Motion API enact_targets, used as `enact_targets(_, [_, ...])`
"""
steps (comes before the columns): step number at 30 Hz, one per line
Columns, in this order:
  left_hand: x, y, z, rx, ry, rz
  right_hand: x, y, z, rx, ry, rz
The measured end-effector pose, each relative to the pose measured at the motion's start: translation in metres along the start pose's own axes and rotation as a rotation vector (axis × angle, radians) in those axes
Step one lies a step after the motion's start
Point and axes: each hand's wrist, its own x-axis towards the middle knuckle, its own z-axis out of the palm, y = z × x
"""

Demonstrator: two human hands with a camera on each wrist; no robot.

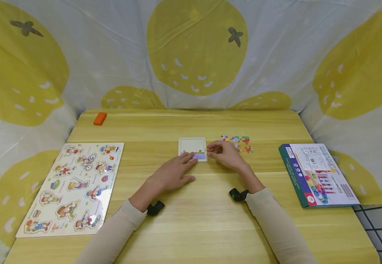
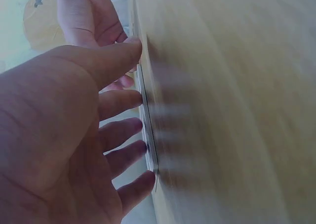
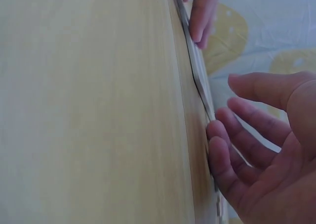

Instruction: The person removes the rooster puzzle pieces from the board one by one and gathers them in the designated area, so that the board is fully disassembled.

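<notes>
A small square puzzle tray point(image 1: 191, 144) with a pale rim lies mid-table, and a purple and green strip point(image 1: 199, 156) fills its near part. My left hand point(image 1: 170, 173) rests its outstretched fingertips on the tray's near edge, with the thumb apart. In the left wrist view those fingers point(image 2: 126, 157) line up along the edge. At the tray's right side is my right hand point(image 1: 225, 156), fingers loosely bent. The right wrist view shows its thumb point(image 3: 261, 88) apart from the fingers, with nothing between. Loose jigsaw pieces point(image 1: 246, 139) lie just beyond it, partly hidden by the hand.
On the left lies a large picture board point(image 1: 62, 196) with figures of children. An orange block point(image 1: 100, 118) sits at the back left. A flat box point(image 1: 321, 176) with a green side lies on the right. A fruit-patterned cloth point(image 1: 197, 47) hangs behind the table.
</notes>
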Motion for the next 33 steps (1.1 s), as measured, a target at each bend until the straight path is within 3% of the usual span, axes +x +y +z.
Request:
enact_targets(7, [-0.001, -0.002, 0.002, -0.016, -0.036, 0.008, 0.003, -0.003, 0.006, -0.013, -0.035, -0.004])
enact_targets(17, [0.000, -0.003, 0.003, -0.012, -0.035, 0.020, 0.006, 0.001, 0.011, -0.010, -0.065, 0.005])
enact_targets(33, [0.002, -0.005, 0.002, -0.051, -0.055, 0.006, 0.006, -0.007, 0.012, -0.110, -0.072, 0.002])
